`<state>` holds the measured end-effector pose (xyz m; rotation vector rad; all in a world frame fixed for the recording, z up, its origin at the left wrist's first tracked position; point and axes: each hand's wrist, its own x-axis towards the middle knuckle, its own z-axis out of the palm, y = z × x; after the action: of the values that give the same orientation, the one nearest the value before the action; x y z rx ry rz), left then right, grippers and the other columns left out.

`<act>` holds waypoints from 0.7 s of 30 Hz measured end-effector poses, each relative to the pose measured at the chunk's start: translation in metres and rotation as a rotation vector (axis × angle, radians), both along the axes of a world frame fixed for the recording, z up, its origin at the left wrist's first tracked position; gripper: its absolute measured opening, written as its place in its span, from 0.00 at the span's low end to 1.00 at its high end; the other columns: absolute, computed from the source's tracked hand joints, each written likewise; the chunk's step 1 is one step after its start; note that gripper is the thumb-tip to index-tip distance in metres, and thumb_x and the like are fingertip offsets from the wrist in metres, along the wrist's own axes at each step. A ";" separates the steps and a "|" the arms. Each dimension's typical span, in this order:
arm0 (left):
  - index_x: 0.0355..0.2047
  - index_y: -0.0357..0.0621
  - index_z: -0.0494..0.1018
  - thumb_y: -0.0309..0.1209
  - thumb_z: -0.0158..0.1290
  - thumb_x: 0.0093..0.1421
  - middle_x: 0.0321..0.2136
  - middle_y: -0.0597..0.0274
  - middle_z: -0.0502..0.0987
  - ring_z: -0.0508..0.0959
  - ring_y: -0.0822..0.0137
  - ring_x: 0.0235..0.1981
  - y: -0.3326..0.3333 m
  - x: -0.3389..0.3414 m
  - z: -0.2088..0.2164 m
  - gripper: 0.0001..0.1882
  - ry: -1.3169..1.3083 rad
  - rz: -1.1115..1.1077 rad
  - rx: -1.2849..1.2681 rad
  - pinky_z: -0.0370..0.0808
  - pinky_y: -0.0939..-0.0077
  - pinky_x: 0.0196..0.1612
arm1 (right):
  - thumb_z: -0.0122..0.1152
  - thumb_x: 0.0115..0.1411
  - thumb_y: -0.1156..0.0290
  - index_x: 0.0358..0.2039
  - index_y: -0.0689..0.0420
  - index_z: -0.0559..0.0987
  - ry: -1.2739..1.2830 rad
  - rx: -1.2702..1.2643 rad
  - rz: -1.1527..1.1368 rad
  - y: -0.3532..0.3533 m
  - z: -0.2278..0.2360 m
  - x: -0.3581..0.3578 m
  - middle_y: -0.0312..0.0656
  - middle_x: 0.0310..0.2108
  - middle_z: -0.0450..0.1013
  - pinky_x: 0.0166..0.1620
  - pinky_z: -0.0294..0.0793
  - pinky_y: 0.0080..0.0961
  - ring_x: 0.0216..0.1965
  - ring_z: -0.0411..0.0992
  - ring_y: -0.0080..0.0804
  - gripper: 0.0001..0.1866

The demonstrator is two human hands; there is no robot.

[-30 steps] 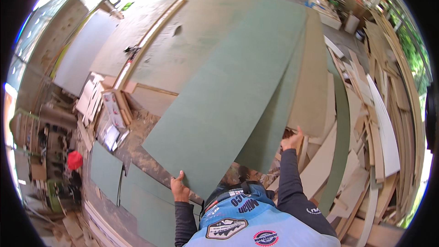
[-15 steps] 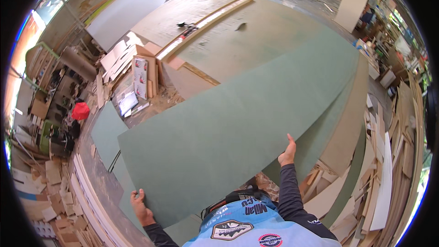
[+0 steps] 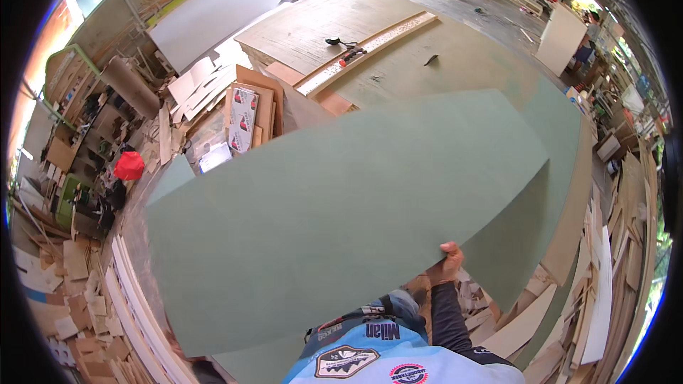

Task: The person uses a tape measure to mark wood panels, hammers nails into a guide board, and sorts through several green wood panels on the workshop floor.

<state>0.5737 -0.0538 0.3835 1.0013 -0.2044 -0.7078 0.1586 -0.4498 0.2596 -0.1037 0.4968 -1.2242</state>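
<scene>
A large, thin green sheet [image 3: 341, 213] is held tilted in front of my body, its far right end over a big stack of boards. My right hand [image 3: 447, 263] grips its near right edge, with the thumb on top and the other fingers beneath. At the near left corner, only a sliver of my left hand [image 3: 171, 338] shows past the edge, and its dark sleeve [image 3: 206, 372] comes out below. The sheet hides the left fingers, but that corner is held up. Another green sheet [image 3: 509, 256] lies beneath, on the stack.
A long wooden strip [image 3: 370, 53] and a small black tool [image 3: 334, 42] lie on the board stack [image 3: 306, 21]. Offcuts [image 3: 203, 92] lean at the left. Long wood strips [image 3: 626, 242] are piled at the right, white lengths [image 3: 135, 299] at the left. Another person [image 3: 587, 46] is far right.
The green sheet has been drawn back toward me and left, its far right end now lifted off the stack's edge. The left hand has slipped mostly out of sight under the corner.
</scene>
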 end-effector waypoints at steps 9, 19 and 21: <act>0.58 0.42 0.63 0.40 0.57 0.49 0.54 0.49 0.68 0.68 0.52 0.56 -0.057 -0.074 -0.111 0.36 -0.203 0.157 -0.269 0.65 0.53 0.57 | 0.50 0.46 0.78 0.47 0.64 0.70 -0.257 0.247 0.317 0.084 0.001 0.129 0.48 0.45 0.72 0.53 0.71 0.43 0.47 0.72 0.43 0.24; 0.49 0.29 0.67 0.28 0.52 0.46 0.46 0.48 0.73 0.74 0.53 0.46 -0.005 -0.015 -0.046 0.28 0.164 0.703 -0.080 0.76 0.56 0.47 | 0.45 0.63 0.66 0.45 0.66 0.70 0.180 0.067 -0.127 -0.012 -0.021 0.104 0.48 0.47 0.71 0.55 0.69 0.37 0.49 0.70 0.41 0.17; 0.47 0.27 0.67 0.28 0.51 0.47 0.45 0.47 0.73 0.75 0.53 0.44 0.009 -0.001 -0.045 0.26 0.168 0.693 -0.142 0.77 0.57 0.46 | 0.46 0.64 0.69 0.50 0.71 0.67 0.300 0.181 -0.169 -0.051 -0.045 0.091 0.51 0.50 0.69 0.55 0.67 0.32 0.53 0.68 0.41 0.19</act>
<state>0.5725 -0.0451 0.3389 0.7975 0.2330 -0.1366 0.2492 -0.5004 0.2150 -0.0931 0.8897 -1.3300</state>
